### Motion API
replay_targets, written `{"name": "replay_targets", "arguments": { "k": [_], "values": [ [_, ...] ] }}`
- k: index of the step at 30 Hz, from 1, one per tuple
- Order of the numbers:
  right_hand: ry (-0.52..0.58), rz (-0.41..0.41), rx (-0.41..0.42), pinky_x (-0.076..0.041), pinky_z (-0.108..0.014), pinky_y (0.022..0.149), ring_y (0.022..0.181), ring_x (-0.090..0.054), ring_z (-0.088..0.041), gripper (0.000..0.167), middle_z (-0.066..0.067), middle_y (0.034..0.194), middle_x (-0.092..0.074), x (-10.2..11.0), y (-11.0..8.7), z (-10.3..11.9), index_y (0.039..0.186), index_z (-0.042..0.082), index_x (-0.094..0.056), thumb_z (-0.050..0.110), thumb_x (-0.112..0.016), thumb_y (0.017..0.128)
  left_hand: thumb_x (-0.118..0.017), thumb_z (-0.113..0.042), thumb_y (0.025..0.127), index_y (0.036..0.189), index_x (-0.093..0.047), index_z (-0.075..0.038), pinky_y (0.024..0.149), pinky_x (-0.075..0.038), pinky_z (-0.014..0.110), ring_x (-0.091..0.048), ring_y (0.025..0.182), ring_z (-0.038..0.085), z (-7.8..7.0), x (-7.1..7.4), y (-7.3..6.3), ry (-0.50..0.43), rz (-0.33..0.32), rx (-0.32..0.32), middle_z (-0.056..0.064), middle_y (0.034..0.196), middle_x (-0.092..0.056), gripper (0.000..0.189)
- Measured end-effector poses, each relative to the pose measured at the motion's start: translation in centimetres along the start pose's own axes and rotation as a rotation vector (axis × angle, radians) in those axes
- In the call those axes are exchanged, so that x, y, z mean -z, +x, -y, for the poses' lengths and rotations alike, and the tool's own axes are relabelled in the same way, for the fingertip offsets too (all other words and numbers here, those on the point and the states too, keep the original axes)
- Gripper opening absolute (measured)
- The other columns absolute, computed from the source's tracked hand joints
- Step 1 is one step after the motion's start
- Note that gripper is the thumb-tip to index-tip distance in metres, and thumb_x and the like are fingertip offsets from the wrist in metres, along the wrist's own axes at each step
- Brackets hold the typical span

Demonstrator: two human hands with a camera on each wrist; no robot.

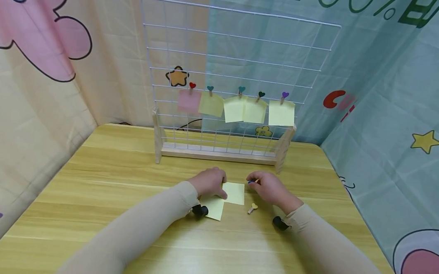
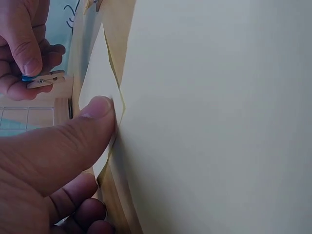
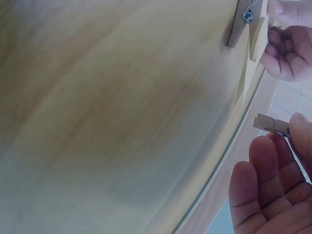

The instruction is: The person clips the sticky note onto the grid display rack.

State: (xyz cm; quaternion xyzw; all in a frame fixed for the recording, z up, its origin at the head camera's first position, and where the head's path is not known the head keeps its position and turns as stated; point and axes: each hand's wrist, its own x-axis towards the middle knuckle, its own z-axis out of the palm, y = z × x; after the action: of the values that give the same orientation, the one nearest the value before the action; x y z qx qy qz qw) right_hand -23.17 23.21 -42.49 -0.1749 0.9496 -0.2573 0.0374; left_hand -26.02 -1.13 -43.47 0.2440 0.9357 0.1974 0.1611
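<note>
In the head view my left hand (image 1: pixel 209 182) grips the left edge of a pale yellow sticky note (image 1: pixel 234 193) on the table. The left wrist view shows its thumb (image 2: pixel 100 107) on the note and curled fingers at the edge. A second yellow note (image 1: pixel 213 211) lies nearer, partly covered by the left wrist. My right hand (image 1: pixel 269 188) pinches a small wooden clothespin (image 2: pixel 48 79) with a blue top between thumb and fingers, beside the first note. Another clothespin (image 1: pixel 252 209), with a yellow heart, lies on the table between the notes and the right wrist.
Behind the hands stands a white wire grid rack (image 1: pixel 222 75) on a wooden base (image 1: pixel 218 155). A pink note (image 1: pixel 189 101) and several yellow notes (image 1: pixel 281 114) hang from it on heart-topped clothespins. Printed curtains (image 1: pixel 384 121) surround the wooden table (image 1: pixel 90 180).
</note>
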Motion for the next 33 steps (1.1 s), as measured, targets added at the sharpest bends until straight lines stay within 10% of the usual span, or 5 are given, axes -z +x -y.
{"name": "replay_targets", "arguments": {
  "k": [11, 18, 22, 33],
  "values": [
    [0.008, -0.012, -0.002, -0.057, -0.041, 0.084, 0.096, -0.066, -0.020, 0.015, -0.007, 0.110, -0.074, 0.0, 0.0, -0.1, 0.113, 0.005, -0.075, 0.011, -0.068, 0.102, -0.086, -0.026, 0.088, 0.094, -0.067, -0.011, 0.079, -0.050, 0.031, -0.056, 0.085, 0.014, -0.4, 0.2, 1.0, -0.034, 0.042, -0.046, 0.000, 0.095, -0.063, 0.025],
    [0.024, -0.036, 0.016, -0.056, -0.039, 0.081, 0.094, -0.066, -0.020, 0.016, -0.009, 0.111, -0.074, 0.2, 0.0, -0.1, 0.115, 0.004, -0.075, 0.011, -0.069, 0.102, -0.080, -0.023, 0.093, 0.128, -0.068, -0.005, 0.102, -0.054, 0.039, -0.068, 0.111, 0.021, -0.7, -0.1, 1.3, -0.020, 0.047, -0.033, 0.008, 0.126, -0.073, 0.041],
    [0.070, -0.073, 0.021, -0.057, -0.040, 0.081, 0.094, -0.067, -0.022, 0.017, -0.011, 0.110, -0.074, 0.3, 0.0, 0.0, 0.117, 0.000, -0.073, 0.009, -0.067, 0.103, -0.073, -0.022, 0.099, 0.135, -0.066, -0.007, 0.107, -0.053, 0.042, -0.067, 0.121, 0.024, -0.4, 0.1, 0.9, -0.012, 0.006, -0.050, 0.008, 0.135, -0.071, 0.039],
    [0.095, -0.208, 0.016, -0.056, -0.033, 0.072, 0.083, -0.068, -0.018, 0.017, -0.015, 0.106, -0.078, 0.8, 0.9, 1.1, 0.116, 0.002, -0.073, 0.011, -0.063, 0.106, -0.058, -0.024, 0.110, 0.109, -0.067, -0.016, 0.078, -0.048, 0.035, -0.056, 0.083, 0.017, 2.6, 3.4, -0.1, -0.164, -0.244, -0.068, -0.001, 0.092, -0.063, 0.013]
  ]
}}
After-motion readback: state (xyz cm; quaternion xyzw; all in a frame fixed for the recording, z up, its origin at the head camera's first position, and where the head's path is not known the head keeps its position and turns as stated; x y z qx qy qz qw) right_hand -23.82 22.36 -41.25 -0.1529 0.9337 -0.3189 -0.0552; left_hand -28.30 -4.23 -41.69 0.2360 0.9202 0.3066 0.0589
